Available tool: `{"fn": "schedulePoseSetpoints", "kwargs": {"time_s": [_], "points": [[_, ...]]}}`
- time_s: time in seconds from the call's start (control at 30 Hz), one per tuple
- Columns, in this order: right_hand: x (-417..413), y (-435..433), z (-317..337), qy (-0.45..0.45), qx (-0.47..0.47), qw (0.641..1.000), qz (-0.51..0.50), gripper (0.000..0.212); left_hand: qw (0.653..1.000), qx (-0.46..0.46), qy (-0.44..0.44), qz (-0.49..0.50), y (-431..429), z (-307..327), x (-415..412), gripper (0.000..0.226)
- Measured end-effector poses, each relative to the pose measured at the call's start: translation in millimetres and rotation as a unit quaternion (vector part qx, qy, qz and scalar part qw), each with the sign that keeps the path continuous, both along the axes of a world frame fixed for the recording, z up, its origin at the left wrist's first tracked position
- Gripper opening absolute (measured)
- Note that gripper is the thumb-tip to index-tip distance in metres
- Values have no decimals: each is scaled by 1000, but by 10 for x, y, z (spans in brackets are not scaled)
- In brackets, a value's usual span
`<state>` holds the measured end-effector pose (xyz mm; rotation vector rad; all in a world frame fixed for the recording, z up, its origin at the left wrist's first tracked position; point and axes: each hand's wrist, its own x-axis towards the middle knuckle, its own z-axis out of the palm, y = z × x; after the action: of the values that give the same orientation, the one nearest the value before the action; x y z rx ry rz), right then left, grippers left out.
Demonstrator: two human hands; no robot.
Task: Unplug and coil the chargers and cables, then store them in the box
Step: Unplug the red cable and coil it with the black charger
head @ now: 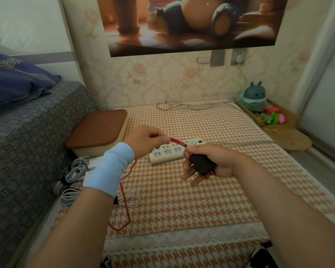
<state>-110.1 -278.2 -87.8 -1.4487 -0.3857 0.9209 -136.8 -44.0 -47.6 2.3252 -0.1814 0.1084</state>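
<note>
As left hand [143, 141] pinches thin red cable [178, 142], right hand [219, 161] grips a blocky, seemingly matte charger [201, 164].

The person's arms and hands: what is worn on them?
Both arms are bare, except for a light blue band round the left wrist, behind the left hand. The right hand and its arm wear nothing; no ring or watch shows.

Two hands [145, 140] [211, 161], one red cable [178, 141], one box [97, 130]
</note>
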Motion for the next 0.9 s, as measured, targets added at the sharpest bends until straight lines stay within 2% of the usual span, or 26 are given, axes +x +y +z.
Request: {"fn": "schedulePoseSetpoints", "kwargs": {"time_s": [0.1, 0.23, 0.27, 0.3, 0.33, 0.4, 0.43, 0.5, 0.57, 0.67, 0.73, 0.8, 0.9], "points": [[0, 21, 52, -25, 33, 998, -37, 24, 998, -60, 2, -1, 1, 80, -50, 15], [75, 30, 87, -11, 115, 983, -141, 18, 994, 37, 100, -3, 192, 128, -77, 27], [98, 21, 84, -8, 126, 978, -167, 16, 992, 18, 125, -8, 251, 106, -68, 31], [115, 9, 78, -14, 123, 975, -184, 16, 988, -54, 143, -16, 294, 74, -52, 34], [136, -2, 65, -27, 109, 977, -184, 18, 973, -167, 156, -20, 317, 43, -31, 34], [139, 20, 53, -54, 59, 986, -145, 20, 904, -397, 159, -23, 313, 19, 6, 32], [127, 55, 44, -65, 35, 991, -116, 18, 865, -477, 156, -28, 295, 17, 21, 31], [107, 152, 24, -94, -1, 993, -69, 12, 801, -578, 152, -45, 210, 5, 60, 30], [87, 270, 43, -124, -21, 990, -65, 5, 750, -641, 151, -56, 109, -18, 91, 30], [53, 421, 121, -113, -10, 992, -49, 47, 691, -708, 142, -39, -12, -48, 131, 30], [17, 485, 127, -121, -35, 992, -3, 61, 664, -734, 142, -28, -50, -54, 148, 31], [-20, 528, 86, -118, -63, 990, 41, 55, 648, -743, 160, -33, -65, -71, 155, 30], [-91, 586, 52, -98, -61, 989, 96, 19, 654, -732, 183, -52, -90, -102, 136, 27]]}}
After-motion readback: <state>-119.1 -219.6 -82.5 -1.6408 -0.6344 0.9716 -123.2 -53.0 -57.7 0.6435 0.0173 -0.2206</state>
